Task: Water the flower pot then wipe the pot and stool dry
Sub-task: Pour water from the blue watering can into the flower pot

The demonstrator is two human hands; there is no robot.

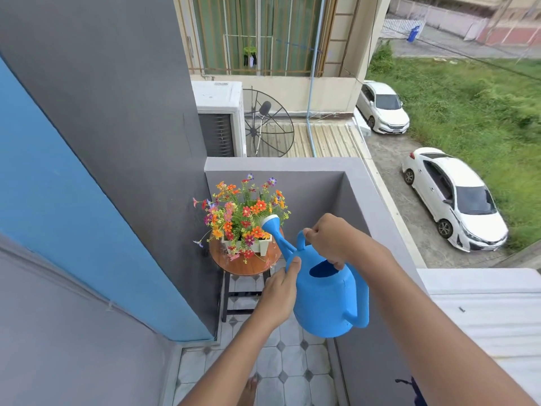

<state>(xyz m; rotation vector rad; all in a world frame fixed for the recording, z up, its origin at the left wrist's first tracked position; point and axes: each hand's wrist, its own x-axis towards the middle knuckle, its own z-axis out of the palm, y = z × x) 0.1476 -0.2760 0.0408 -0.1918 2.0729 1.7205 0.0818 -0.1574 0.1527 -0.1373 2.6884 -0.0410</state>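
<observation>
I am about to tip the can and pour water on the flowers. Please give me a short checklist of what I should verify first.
1. Grip: the right hand grips the top handle of the watering can: ok.
2. Support: the left hand rests against the can's side near the spout base: ok.
3. Aim: the spout head is at the right edge of the flowers, above the right end of the flower pot: ok.
4. The pot stands upright on the stool: ok.
5. Water in the can: cannot tell, the opening shows only blue inside.
6. Cloth for wiping: not ok, none in view.
</observation>
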